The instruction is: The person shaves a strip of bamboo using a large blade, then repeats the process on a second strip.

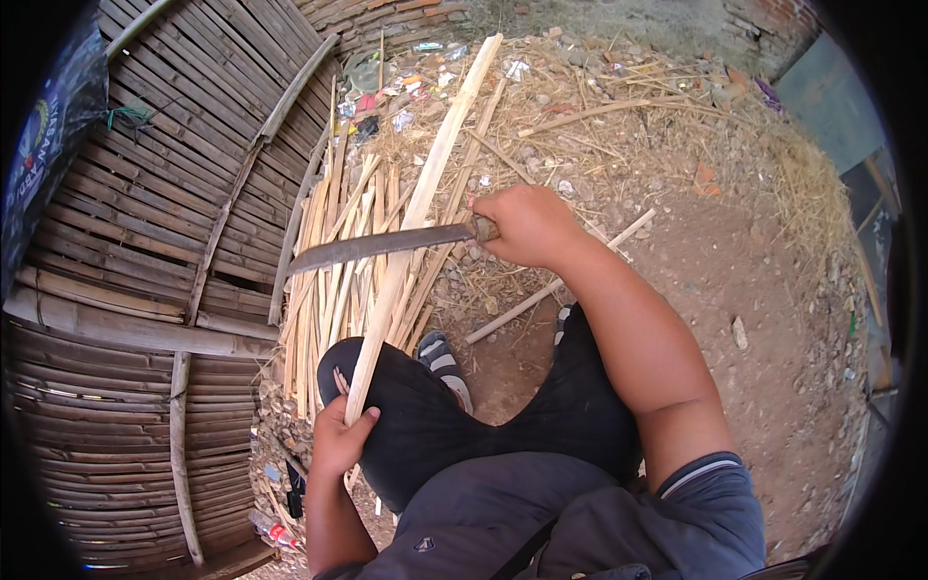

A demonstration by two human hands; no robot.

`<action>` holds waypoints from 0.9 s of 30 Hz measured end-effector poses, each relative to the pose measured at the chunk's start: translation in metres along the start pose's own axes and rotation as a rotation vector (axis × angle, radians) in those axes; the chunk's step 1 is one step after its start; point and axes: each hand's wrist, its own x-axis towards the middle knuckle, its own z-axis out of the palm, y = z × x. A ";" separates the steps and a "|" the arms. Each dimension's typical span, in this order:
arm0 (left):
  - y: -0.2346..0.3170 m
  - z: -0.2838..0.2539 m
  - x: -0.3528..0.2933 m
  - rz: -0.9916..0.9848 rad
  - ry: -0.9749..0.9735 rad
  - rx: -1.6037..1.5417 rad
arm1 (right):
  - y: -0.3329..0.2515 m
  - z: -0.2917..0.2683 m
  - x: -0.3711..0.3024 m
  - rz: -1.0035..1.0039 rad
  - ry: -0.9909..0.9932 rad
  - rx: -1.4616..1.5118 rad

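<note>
My left hand (342, 437) is closed round the lower end of a long pale bamboo strip (421, 201). The strip slants up and away past my left knee, its far end over the littered ground. In my right hand (530, 226) is the handle of a machete (377, 246), gripped in a fist. Its dark, curved blade points left and crosses the strip, appearing to lie on or just above it. Under and left of the strip lies a pile of split bamboo strips (311, 290) on the ground.
A slatted bamboo wall (164, 203) stands along the left. Between my feet and the right side lies a loose bamboo stick (517, 311). Straw and rubbish (406, 87) cover the far ground, before a brick wall (387, 21). A plastic bottle (274, 528) lies at lower left.
</note>
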 end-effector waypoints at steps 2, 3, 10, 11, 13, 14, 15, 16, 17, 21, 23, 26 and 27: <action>-0.005 0.001 0.002 -0.009 0.013 -0.038 | 0.012 -0.009 0.004 0.200 0.116 0.027; -0.006 0.001 0.002 -0.013 0.021 -0.057 | 0.013 -0.012 0.003 0.225 0.098 0.036; -0.004 -0.002 0.001 -0.027 -0.011 -0.029 | -0.022 -0.001 -0.010 -0.043 -0.048 0.020; -0.005 -0.001 0.002 -0.018 -0.004 -0.041 | -0.031 0.001 -0.011 -0.106 -0.062 0.005; -0.008 -0.002 0.002 -0.009 -0.002 -0.060 | -0.043 0.012 -0.010 -0.149 -0.084 -0.013; -0.010 -0.003 0.002 -0.010 -0.009 -0.068 | -0.045 0.016 -0.010 -0.169 -0.096 -0.024; -0.011 -0.003 0.002 -0.011 -0.015 -0.076 | -0.043 0.015 -0.009 -0.159 -0.085 -0.004; -0.009 -0.004 0.002 -0.017 -0.017 -0.073 | -0.038 0.014 -0.008 -0.149 -0.074 0.017; -0.007 -0.004 0.001 -0.023 -0.019 -0.071 | -0.034 0.012 -0.007 -0.139 -0.064 0.036; 0.004 -0.003 -0.001 -0.054 -0.017 -0.075 | -0.023 0.009 -0.006 -0.014 -0.027 0.052; 0.008 -0.002 -0.001 -0.067 -0.016 -0.104 | -0.025 0.003 -0.010 -0.028 -0.071 0.066; 0.008 -0.003 0.000 -0.076 -0.026 -0.134 | -0.029 0.015 -0.016 -0.119 -0.128 0.113; 0.007 -0.005 0.000 -0.078 -0.029 -0.142 | -0.033 0.014 -0.018 -0.148 -0.132 0.097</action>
